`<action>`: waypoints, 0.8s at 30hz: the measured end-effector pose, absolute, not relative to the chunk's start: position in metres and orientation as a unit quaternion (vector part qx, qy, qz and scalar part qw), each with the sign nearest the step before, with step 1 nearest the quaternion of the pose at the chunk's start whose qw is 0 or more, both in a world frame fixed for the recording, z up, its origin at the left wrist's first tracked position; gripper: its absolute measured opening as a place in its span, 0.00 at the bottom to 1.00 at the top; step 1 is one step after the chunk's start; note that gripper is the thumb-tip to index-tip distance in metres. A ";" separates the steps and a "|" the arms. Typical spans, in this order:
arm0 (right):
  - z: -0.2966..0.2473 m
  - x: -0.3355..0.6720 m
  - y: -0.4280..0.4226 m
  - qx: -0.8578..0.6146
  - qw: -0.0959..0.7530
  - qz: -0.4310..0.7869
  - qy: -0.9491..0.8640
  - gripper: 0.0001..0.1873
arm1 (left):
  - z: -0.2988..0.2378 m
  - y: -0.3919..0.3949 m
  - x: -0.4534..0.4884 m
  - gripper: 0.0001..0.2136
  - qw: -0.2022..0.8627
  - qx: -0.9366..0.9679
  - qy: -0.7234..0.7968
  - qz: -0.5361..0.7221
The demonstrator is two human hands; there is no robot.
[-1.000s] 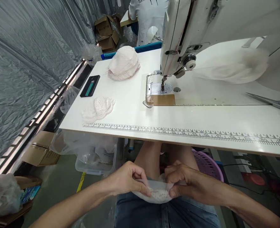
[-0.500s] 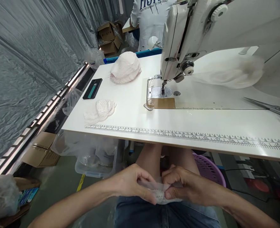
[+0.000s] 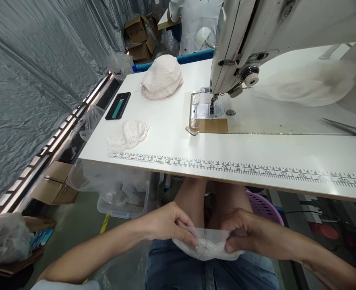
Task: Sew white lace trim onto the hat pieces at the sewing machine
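Over my lap, below the table edge, both hands pinch a small white lace-trimmed fabric piece [image 3: 208,246]. My left hand [image 3: 166,223] grips its left end with closed fingers. My right hand [image 3: 246,233] grips the right end, thumb pressed on the cloth. The piece is stretched between them above my blue denim shorts [image 3: 208,274].
A white sewing table [image 3: 256,151] with a printed ruler holds a sewing machine [image 3: 256,36], a pink fabric pile [image 3: 162,80], a lace piece [image 3: 128,135], a phone [image 3: 118,105] and scissors [image 3: 350,129]. A purple basket [image 3: 264,203] and a plastic bin [image 3: 120,201] sit underneath. Another person [image 3: 193,16] stands behind.
My hands have drawn apart a little, spreading the fabric piece wider between them. The view shifted slightly.
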State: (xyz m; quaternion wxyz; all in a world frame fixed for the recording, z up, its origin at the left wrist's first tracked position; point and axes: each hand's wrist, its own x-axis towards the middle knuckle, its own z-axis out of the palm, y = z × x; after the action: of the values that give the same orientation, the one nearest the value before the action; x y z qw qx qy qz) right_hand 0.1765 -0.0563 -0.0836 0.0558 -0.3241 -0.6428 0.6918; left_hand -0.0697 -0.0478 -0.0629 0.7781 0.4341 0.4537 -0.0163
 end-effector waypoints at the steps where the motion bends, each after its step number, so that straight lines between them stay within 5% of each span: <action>1: -0.083 0.179 -0.057 -0.335 0.055 0.692 -0.638 0.14 | -0.062 -0.047 -0.070 0.13 0.778 0.434 0.455 -0.018; 24: -0.103 0.181 -0.080 -0.345 0.207 0.802 -0.440 0.14 | -0.059 -0.052 -0.083 0.14 0.784 0.370 0.498 0.020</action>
State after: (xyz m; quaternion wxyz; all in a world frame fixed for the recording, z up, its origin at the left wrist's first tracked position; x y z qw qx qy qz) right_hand 0.1811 -0.0798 -0.1028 0.2074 -0.3452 -0.4404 0.8024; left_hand -0.0830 -0.0515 -0.0590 0.7839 0.3703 0.4979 0.0202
